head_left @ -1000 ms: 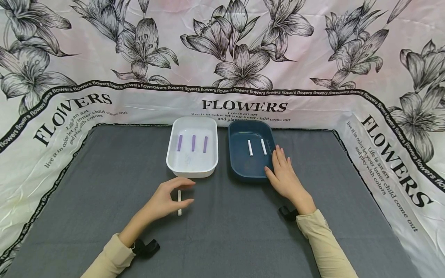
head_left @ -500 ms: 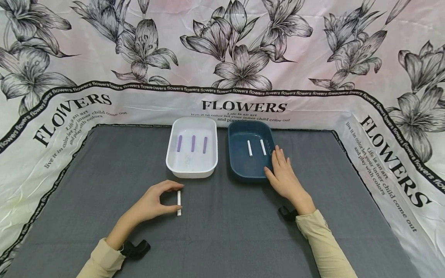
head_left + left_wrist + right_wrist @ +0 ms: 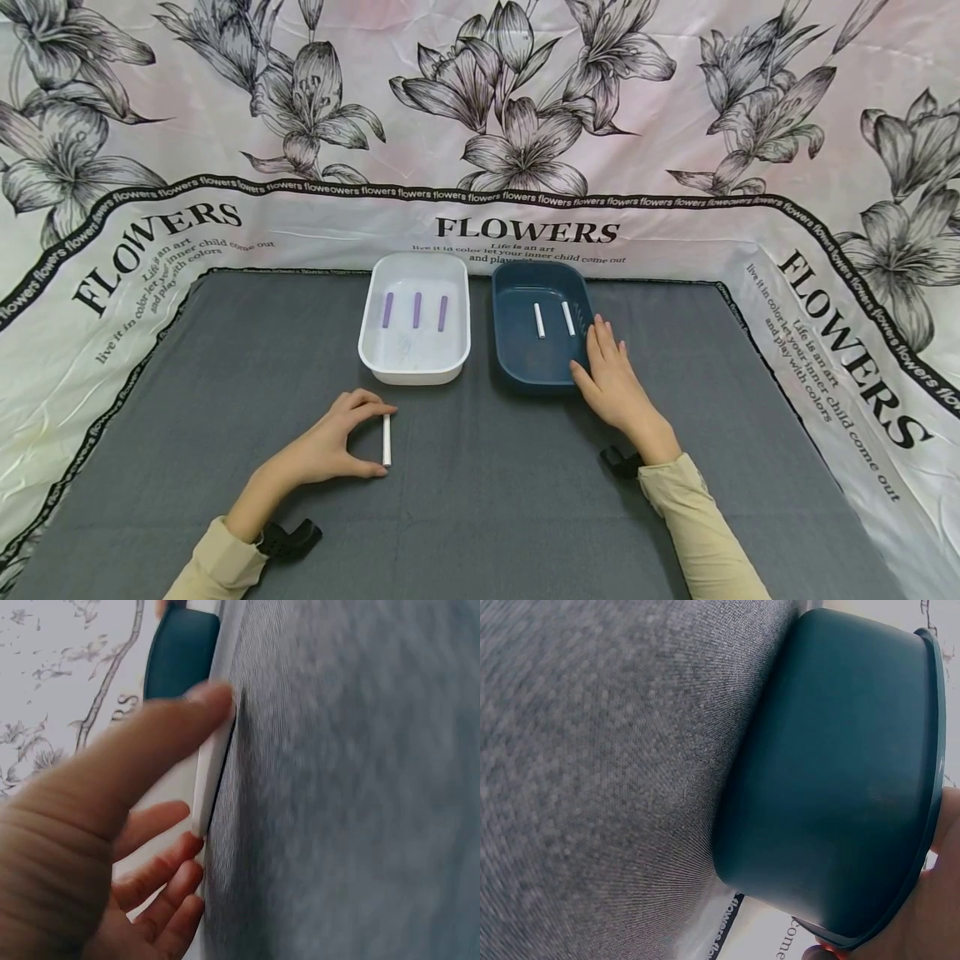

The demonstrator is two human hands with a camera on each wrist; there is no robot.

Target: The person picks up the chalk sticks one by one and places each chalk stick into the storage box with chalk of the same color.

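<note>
My left hand (image 3: 328, 443) spans a white chalk stick (image 3: 387, 442) on the grey cloth, pinching it lengthwise with the thumb at its near end and a fingertip at its far end. In the left wrist view the chalk (image 3: 212, 776) slants between the thumb and the other fingers. My right hand (image 3: 617, 382) rests on the right rim of a dark blue tub (image 3: 519, 360), its fingers fairly straight along the side. Two white chalk sticks (image 3: 539, 320) lie inside that tub. The tub's outer wall (image 3: 825, 765) fills much of the right wrist view.
Left of the blue tub stands a white tub (image 3: 416, 372) holding three purple chalk sticks (image 3: 417, 310). Grey cloth (image 3: 480, 508) covers the table, and a flower-printed border (image 3: 525, 229) runs along the back and sides.
My left hand has drawn back to the left, and its thumb and fingertip have come to the two ends of the white chalk stick. The right hand stays on the blue tub.
</note>
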